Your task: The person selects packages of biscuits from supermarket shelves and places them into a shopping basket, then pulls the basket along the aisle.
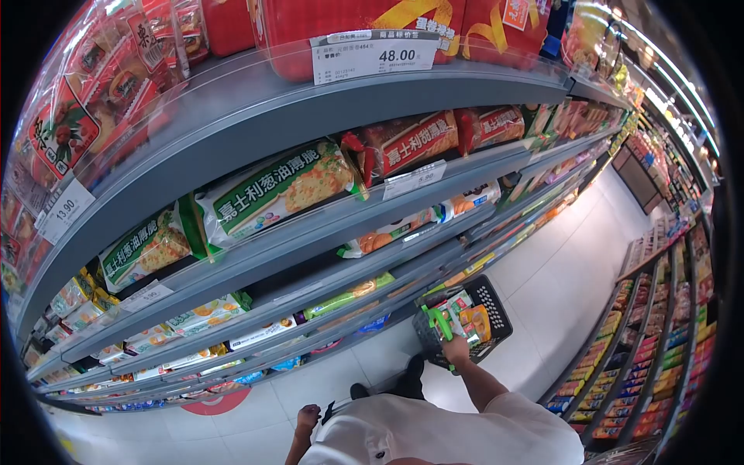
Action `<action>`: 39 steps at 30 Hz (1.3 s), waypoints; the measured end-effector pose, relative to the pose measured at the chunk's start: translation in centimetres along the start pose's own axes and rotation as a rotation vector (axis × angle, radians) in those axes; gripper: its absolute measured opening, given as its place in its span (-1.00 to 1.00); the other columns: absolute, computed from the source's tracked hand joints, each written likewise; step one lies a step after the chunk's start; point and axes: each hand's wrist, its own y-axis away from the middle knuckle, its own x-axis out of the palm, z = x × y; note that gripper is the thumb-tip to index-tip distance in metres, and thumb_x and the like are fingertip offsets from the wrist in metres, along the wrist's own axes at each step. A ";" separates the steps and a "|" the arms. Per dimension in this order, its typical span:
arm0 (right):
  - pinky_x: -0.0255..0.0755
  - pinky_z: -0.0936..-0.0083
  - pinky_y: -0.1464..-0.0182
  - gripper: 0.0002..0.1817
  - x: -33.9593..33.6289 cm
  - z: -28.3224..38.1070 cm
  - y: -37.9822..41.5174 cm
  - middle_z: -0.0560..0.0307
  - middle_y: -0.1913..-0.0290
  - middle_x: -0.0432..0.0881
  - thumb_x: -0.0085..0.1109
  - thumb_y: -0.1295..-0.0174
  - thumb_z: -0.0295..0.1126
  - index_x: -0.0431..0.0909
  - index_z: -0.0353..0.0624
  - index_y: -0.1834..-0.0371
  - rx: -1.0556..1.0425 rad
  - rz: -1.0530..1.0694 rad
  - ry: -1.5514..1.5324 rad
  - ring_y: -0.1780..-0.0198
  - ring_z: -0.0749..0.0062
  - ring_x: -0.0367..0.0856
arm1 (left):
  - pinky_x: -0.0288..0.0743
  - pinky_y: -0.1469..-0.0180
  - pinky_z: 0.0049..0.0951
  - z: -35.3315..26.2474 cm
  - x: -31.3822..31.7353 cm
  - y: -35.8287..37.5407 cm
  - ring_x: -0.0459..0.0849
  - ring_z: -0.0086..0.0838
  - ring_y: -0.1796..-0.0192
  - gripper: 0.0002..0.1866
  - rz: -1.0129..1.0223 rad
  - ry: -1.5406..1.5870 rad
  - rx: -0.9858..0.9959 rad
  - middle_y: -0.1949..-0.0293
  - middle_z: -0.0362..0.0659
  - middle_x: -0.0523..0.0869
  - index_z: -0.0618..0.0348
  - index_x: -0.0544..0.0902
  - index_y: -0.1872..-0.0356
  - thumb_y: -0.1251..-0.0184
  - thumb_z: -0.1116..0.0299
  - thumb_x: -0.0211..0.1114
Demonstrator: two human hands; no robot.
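My right hand [456, 350] is closed on the green handle [440, 322] of a dark shopping basket [496, 308], which hangs low beside the shelf. Several colourful packages [473, 319] lie in the basket. My left hand [309, 415] hangs near my body, below the lower shelves, with its fingers curled; nothing shows in it. Green cracker packages [275, 190] and red ones [411, 143] stand on the shelf in front of me.
Grey shelf edges [310, 108] curve across the view, with price labels such as the 48.00 one [372, 58]. Another stocked shelf [643, 349] stands across the aisle on the right. Pale floor tiles [554, 256] lie between them.
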 end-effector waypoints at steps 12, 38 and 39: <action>0.67 -0.12 -0.09 -0.54 -0.5 -0.2 -0.7 -0.35 0.13 0.85 0.35 -0.35 -0.04 0.83 -0.29 0.07 0.007 0.036 -0.016 -0.01 -0.34 0.84 | 0.78 0.12 -0.35 0.4 -1.7 -0.4 0.92 -0.37 0.22 -0.57 -0.072 -0.094 0.078 0.15 -0.01 0.92 0.29 0.79 -0.19 -0.54 0.14 0.51; 0.68 -0.16 -0.04 -0.56 -1.4 0.4 0.3 -0.45 0.16 0.82 0.32 -0.31 -0.16 0.78 -0.44 0.14 -0.120 -0.060 0.011 0.07 -0.39 0.83 | 0.79 0.04 -0.34 2.6 -1.6 1.0 0.92 -0.41 0.18 -0.53 -0.066 -0.234 0.143 0.12 -0.07 0.94 0.29 0.78 -0.22 -0.57 0.08 0.49; 0.68 -0.16 -0.04 -0.56 -1.5 0.4 0.4 -0.45 0.16 0.82 0.32 -0.31 -0.16 0.78 -0.44 0.14 -0.118 -0.059 0.012 0.07 -0.39 0.83 | 0.79 0.05 -0.34 2.7 -1.6 1.0 0.91 -0.42 0.18 -0.53 -0.069 -0.238 0.136 0.12 -0.06 0.94 0.29 0.78 -0.21 -0.57 0.08 0.49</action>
